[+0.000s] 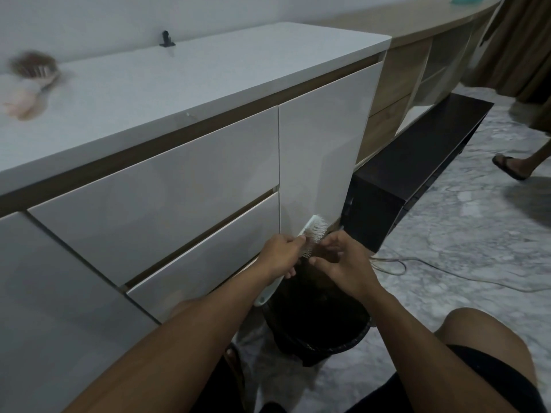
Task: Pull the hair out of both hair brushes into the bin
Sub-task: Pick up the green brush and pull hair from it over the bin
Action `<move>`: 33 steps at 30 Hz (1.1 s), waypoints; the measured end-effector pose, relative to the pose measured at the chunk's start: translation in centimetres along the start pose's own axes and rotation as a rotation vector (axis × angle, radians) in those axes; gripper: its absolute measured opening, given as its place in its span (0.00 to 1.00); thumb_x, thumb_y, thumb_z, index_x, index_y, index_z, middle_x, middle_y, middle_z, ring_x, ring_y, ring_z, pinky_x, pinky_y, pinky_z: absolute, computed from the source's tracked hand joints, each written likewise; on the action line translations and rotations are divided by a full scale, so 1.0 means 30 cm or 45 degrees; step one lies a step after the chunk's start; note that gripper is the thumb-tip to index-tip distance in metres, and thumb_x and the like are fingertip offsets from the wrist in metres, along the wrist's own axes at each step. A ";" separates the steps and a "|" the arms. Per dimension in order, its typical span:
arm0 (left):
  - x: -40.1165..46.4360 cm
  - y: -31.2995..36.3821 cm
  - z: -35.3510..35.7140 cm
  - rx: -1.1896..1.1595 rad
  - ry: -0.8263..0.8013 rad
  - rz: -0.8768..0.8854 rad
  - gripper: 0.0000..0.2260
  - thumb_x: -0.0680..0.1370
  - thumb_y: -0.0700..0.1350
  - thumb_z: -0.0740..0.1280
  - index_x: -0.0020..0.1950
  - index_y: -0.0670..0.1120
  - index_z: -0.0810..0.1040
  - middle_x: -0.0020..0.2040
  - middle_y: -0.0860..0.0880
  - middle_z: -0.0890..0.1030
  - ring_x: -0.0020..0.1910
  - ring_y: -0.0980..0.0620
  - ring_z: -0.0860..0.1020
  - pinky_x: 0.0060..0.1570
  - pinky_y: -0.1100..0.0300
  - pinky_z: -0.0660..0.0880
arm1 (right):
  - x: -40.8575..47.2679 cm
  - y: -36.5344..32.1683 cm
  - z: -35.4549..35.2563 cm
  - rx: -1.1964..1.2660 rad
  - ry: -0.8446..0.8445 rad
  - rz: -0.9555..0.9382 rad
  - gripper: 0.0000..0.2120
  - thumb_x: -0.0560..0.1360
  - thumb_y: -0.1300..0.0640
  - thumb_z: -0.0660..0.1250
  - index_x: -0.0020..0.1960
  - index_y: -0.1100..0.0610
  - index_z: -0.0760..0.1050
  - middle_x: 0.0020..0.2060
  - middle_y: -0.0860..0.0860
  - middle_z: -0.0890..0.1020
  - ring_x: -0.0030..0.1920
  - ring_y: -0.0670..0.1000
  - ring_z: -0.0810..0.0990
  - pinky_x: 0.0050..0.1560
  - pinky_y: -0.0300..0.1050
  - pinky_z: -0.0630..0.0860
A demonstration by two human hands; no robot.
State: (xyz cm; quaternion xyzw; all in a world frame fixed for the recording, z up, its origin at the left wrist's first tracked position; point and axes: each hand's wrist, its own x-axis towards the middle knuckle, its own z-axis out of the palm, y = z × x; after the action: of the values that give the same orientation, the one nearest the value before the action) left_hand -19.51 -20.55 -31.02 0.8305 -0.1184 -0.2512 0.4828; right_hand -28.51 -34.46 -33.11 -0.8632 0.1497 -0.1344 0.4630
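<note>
My left hand grips a white hair brush by its neck, bristles facing right, above a black bin on the floor. Its handle end pokes out below my wrist. My right hand is at the bristles, fingers pinched on dark hair between the brush and my palm. A second brush, matted with brown hair, lies on the far left of the white cabinet top; it looks blurred.
White cabinet drawers stand right behind the bin. A low black bench lies to the right, with a cable across the marble floor. Another person's sandalled foot is at the far right. My knee is beside the bin.
</note>
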 end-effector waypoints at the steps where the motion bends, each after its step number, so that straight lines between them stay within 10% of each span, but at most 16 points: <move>1: 0.000 0.000 0.003 -0.001 -0.012 -0.006 0.16 0.81 0.53 0.60 0.43 0.42 0.78 0.27 0.47 0.75 0.21 0.48 0.74 0.24 0.61 0.71 | -0.001 0.000 0.001 -0.011 0.009 -0.007 0.17 0.64 0.53 0.78 0.48 0.52 0.75 0.44 0.45 0.81 0.48 0.44 0.81 0.50 0.42 0.78; 12: 0.037 -0.055 -0.025 0.147 0.192 0.014 0.19 0.81 0.55 0.59 0.46 0.40 0.78 0.40 0.39 0.81 0.37 0.39 0.80 0.38 0.52 0.76 | 0.017 0.004 -0.051 -0.289 -0.020 0.113 0.02 0.71 0.57 0.73 0.40 0.52 0.82 0.36 0.47 0.84 0.39 0.45 0.81 0.45 0.46 0.79; 33: 0.004 -0.038 -0.012 0.042 0.101 -0.067 0.22 0.75 0.60 0.65 0.48 0.40 0.81 0.31 0.45 0.81 0.20 0.49 0.76 0.22 0.63 0.71 | 0.012 0.025 -0.024 -0.273 -0.143 0.000 0.08 0.73 0.59 0.70 0.49 0.50 0.85 0.43 0.47 0.87 0.43 0.45 0.83 0.50 0.47 0.81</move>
State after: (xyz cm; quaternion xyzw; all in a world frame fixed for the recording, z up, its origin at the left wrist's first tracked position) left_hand -19.28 -19.75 -31.88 0.8505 -0.0817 -0.2288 0.4666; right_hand -28.54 -35.54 -33.33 -0.9139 0.1368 -0.0690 0.3758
